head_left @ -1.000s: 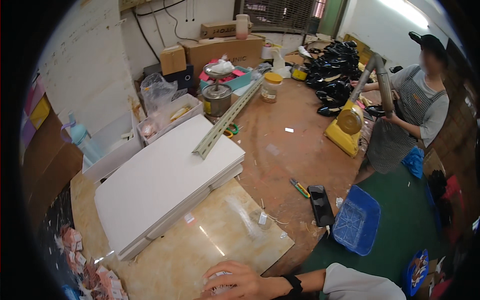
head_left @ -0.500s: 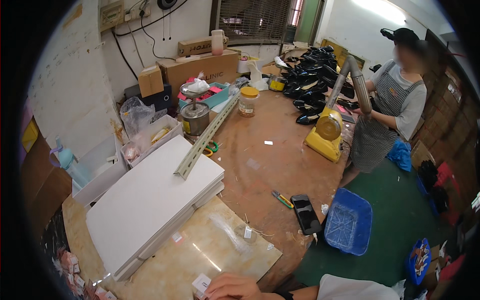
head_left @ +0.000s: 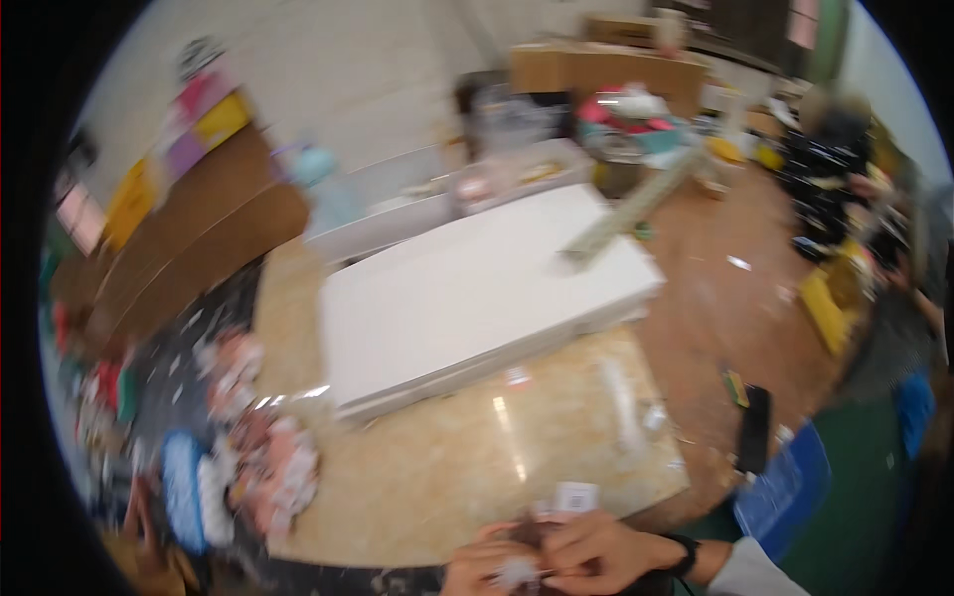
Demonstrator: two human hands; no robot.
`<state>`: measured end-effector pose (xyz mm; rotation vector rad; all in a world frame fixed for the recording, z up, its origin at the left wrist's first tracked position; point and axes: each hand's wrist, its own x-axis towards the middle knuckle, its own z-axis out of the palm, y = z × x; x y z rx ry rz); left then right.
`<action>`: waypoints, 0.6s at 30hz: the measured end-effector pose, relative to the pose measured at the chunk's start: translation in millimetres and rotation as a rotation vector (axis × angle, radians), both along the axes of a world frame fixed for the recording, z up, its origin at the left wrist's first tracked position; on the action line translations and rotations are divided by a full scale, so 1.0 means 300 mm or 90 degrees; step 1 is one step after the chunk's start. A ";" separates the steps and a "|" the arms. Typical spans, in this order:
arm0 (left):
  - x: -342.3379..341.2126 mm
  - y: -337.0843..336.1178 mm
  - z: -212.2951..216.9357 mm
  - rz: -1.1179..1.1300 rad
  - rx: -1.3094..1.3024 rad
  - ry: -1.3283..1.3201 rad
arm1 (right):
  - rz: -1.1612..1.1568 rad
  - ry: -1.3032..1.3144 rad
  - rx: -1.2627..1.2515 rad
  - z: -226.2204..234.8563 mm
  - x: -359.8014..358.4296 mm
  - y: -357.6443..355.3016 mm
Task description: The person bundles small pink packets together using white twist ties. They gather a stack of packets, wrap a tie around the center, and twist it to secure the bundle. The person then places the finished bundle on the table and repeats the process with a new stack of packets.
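Note:
At the lower edge my left hand [head_left: 485, 566] and my right hand [head_left: 596, 551] are close together, fingers bent and pinched. Between them is a small brownish soft item [head_left: 527, 533], too blurred to name. A white tag [head_left: 576, 496] with a dark printed patch sticks up by my right fingertips. A whitish tuft [head_left: 517, 573] shows at my left fingers. Left of the hands lies a pile of pinkish-brown ruffled pieces with white tags [head_left: 283, 462]. Beyond the hands is a marbled tan board [head_left: 427, 487], bearing a stack of white sheets [head_left: 477, 298].
A slotted metal angle bar [head_left: 636, 204] lies over the stack's far right corner. White trays [head_left: 378, 223] line the back. On the right are a black phone [head_left: 754, 429], a blue basin [head_left: 785, 487], a yellow machine [head_left: 830, 303] and black shoes [head_left: 820, 189], with another person at the edge.
The view has swung left, bringing in the ruffled pile. My left hand has come into view beside my right, and the brownish item shows between them.

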<state>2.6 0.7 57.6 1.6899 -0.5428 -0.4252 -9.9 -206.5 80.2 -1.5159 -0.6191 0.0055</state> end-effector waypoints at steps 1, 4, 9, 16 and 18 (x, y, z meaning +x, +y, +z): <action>0.023 -0.002 0.009 -0.047 -0.047 -0.045 | 0.030 0.028 -0.021 -0.006 0.001 0.004; 0.036 0.003 -0.051 -0.075 0.009 -0.177 | -0.014 0.015 -0.103 -0.028 0.003 0.020; -0.011 0.018 -0.130 -0.026 0.068 -0.169 | -0.061 -0.190 -0.386 0.016 0.014 0.010; -0.012 0.028 -0.115 0.165 -0.012 -0.213 | 0.088 0.597 0.230 -0.019 -0.010 -0.046; 0.010 0.004 -0.101 0.259 -0.080 -0.299 | 0.110 0.816 0.500 -0.036 -0.020 -0.053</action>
